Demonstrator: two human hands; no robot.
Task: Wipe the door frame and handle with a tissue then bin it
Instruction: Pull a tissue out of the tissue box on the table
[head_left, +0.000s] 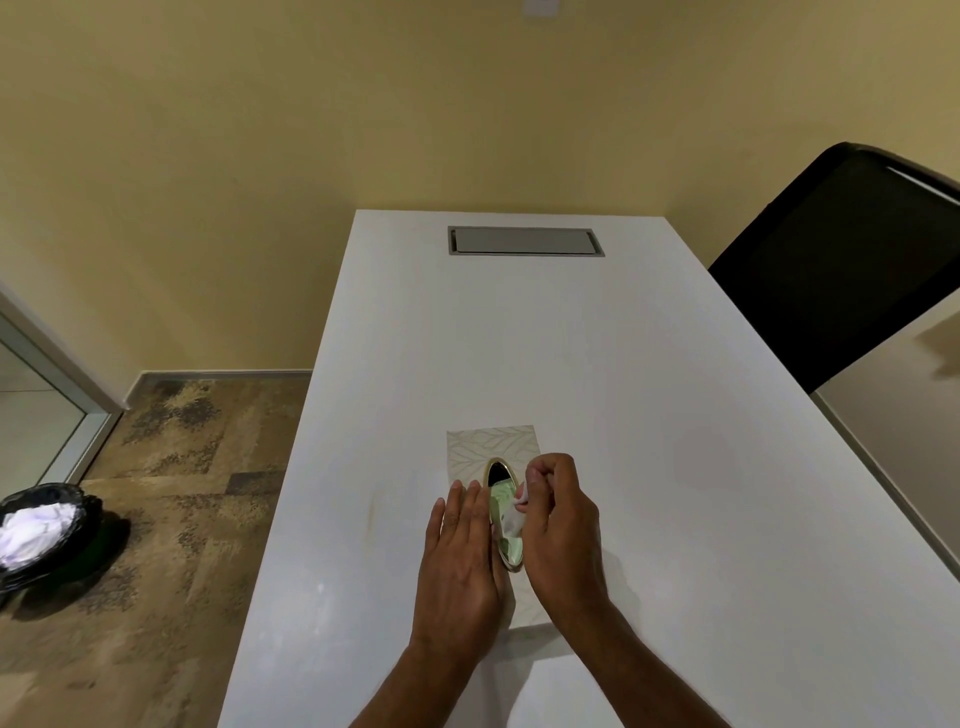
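A long white surface (571, 364) runs to the yellow wall, a black chair (841, 260) at its right edge. On the floor to the left stands a bin (78, 506) lined in black, white paper inside. Near the front edge lies a tissue box (491, 441). The left hand (460, 561) rests flat on it, fingers spread. The right hand (561, 530) has its grip pinching a white tissue (514, 519) at the oval opening.

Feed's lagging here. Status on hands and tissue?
Left hand flat on tissue box. Right hand pinching tissue at the slot. Bin floor-left, path clear.
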